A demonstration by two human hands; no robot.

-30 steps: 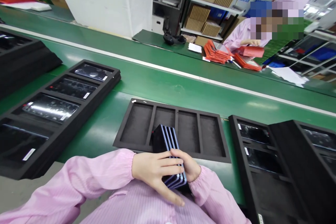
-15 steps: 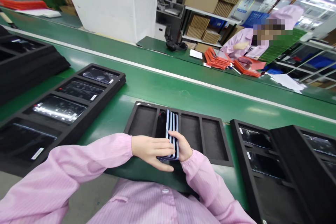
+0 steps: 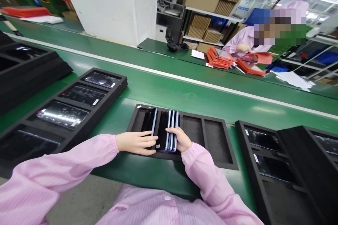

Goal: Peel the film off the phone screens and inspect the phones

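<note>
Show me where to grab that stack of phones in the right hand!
Probably the near half of the stack of phones, from the right, like the right hand. Its blue long edges face up, so squeezing the outer faces should keep all phones together.

1. Split one phone [image 3: 149, 119] off stack [image 3: 164, 130] w/ L hand [image 3: 136, 143]; now tilted at tray's [image 3: 229, 146] far-L slot [image 3: 138, 122].
2. Left rest in R hand [image 3: 182, 140] only, vs both earlier.
3. Shifted stack fwd, farther over tray.
</note>
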